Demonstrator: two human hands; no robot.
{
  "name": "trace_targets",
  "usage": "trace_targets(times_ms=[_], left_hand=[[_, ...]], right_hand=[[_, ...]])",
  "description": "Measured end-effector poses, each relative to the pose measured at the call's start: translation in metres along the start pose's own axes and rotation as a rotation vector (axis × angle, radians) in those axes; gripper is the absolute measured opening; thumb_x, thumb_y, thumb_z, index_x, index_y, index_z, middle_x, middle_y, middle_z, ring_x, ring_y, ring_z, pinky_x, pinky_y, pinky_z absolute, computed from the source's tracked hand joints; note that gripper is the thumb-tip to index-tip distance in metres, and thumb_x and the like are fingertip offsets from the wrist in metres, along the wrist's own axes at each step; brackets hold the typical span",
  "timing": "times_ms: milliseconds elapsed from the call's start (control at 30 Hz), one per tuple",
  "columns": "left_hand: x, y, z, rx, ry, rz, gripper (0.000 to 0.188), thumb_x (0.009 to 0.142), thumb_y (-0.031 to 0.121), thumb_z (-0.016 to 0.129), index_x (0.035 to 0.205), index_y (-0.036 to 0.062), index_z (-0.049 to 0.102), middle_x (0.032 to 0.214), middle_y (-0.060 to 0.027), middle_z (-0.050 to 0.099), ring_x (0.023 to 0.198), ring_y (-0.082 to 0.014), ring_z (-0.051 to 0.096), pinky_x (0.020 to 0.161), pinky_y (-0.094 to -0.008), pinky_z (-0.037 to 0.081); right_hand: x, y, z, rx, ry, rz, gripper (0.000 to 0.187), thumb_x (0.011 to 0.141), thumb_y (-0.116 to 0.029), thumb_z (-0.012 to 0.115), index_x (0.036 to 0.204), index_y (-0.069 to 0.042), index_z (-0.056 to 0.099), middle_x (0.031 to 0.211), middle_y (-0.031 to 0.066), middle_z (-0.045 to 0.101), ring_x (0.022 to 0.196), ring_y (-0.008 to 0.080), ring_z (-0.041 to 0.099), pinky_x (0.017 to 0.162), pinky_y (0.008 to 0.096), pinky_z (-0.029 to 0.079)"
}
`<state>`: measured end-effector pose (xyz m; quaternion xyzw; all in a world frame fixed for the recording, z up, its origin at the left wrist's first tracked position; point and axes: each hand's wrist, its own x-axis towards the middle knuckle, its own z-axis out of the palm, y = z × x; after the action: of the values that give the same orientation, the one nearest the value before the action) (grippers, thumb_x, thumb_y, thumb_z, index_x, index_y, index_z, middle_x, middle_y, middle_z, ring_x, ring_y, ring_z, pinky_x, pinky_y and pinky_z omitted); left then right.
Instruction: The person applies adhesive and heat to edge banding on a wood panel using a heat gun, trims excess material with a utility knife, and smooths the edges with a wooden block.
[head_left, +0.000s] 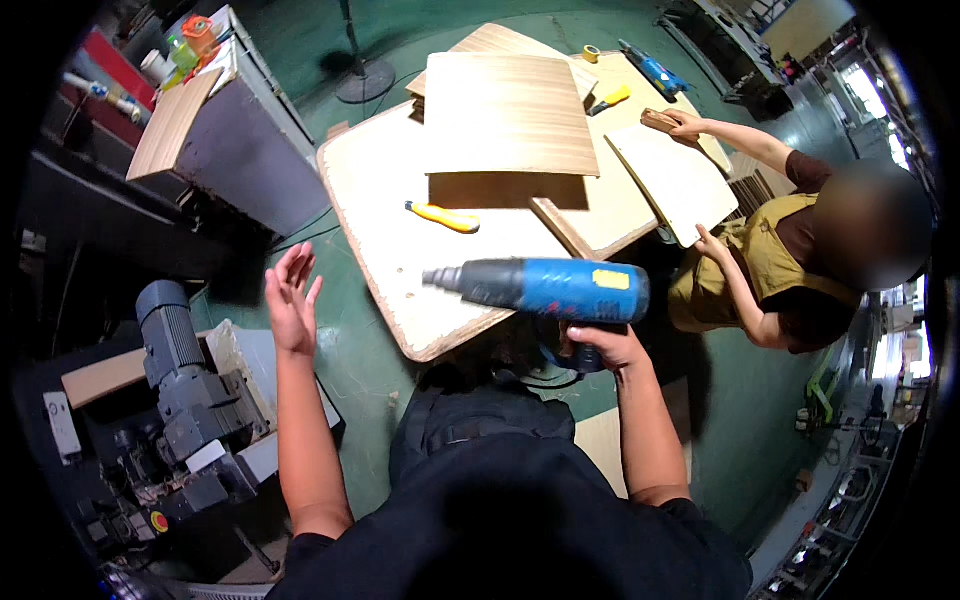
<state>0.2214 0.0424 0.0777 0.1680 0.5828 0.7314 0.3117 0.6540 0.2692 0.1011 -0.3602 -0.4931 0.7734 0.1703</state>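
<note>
Wrapping around the black pistol grip [588,358] of a blue heat gun [560,287], the right hand [612,346] is holding the tool near the middle of the view, with the stepped metal nozzle [445,277] pointing toward 9 o'clock over the near part of the pale worktable [385,245]. The left hand [293,300] is hanging at 9 o'clock from the gun, carrying nothing, its fingers loosely spread and standing apart from the table edge. A curved wood-grain sheet [510,115] is resting at 12 o'clock from the gun, casting a shadow below its near edge. A yellow-handled utility knife [443,216] is lying at 10 o'clock, and a narrow wooden strip [560,226] is lying at 12 o'clock, just beyond the gun's body. Toward 2 o'clock, a co-worker [765,235] is steadying a pale board [672,185] with one hand and gripping a small wooden block [658,121] with the other.

Judging by the pose, the person is handling the heat gun rather than heating a workpiece; whether it is running, I cannot tell. Any move from here would be calling for a firm right grip and a nozzle pointing clear of the bare left hand.
</note>
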Motion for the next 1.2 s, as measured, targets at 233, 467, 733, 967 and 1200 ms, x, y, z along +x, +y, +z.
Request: trace_targets(times_ms=[233,467,733,967,1200], left_hand=[[-0.001,-0.025,-0.053,0.074,0.210,0.029,0.036,0.110,0.038,0.049,0.111,0.0039,0.062,0.114,-0.0145,0.069,0.099,-0.0220,0.065,0.085,-0.0370,0.049],[-0.060,-0.090,-0.047,0.200,0.355,-0.253,0.034,0.107,0.030,0.057,0.078,0.0123,0.052,0.060,0.0022,0.045,0.047,-0.0097,0.044,0.043,-0.0254,0.033],[-0.091,-0.131,0.045,0.411,0.001,-0.443,0.033,0.105,0.025,0.059,0.075,0.0111,0.055,0.062,0.0005,0.056,0.052,-0.0090,0.048,0.049,-0.0269,0.038],[-0.063,-0.140,0.112,0.386,-0.152,-0.438,0.035,0.105,0.025,0.059,0.074,0.0098,0.055,0.063,-0.0013,0.058,0.054,-0.0090,0.050,0.051,-0.0271,0.040],[0.021,-0.138,0.201,0.175,-0.132,-0.406,0.022,0.105,0.027,0.055,0.088,0.0127,0.054,0.075,-0.0030,0.060,0.061,-0.0127,0.056,0.053,-0.0254,0.042]], right_hand=[[-0.014,0.010,-0.026,0.437,-0.133,-0.076,0.033,0.082,-0.024,0.080,0.104,-0.001,0.069,0.081,0.0100,0.065,0.070,0.0219,0.065,0.067,0.0362,0.055],[-0.047,0.008,-0.043,0.294,0.124,-0.018,0.041,0.080,-0.008,0.082,0.116,0.000,0.065,0.095,0.0099,0.068,0.076,0.0221,0.067,0.070,0.0370,0.056],[-0.057,0.027,-0.056,0.357,0.160,-0.038,0.043,0.083,-0.008,0.082,0.120,0.001,0.064,0.100,0.0110,0.067,0.081,0.0214,0.068,0.075,0.0356,0.056],[-0.066,0.029,-0.076,0.173,0.267,-0.072,0.049,0.085,-0.015,0.082,0.126,0.001,0.061,0.091,0.0102,0.069,0.080,0.0198,0.066,0.078,0.0346,0.055],[-0.080,0.039,-0.114,0.355,0.205,-0.044,0.052,0.090,-0.012,0.078,0.135,0.002,0.057,0.088,0.0082,0.070,0.081,0.0176,0.066,0.083,0.0352,0.055]])
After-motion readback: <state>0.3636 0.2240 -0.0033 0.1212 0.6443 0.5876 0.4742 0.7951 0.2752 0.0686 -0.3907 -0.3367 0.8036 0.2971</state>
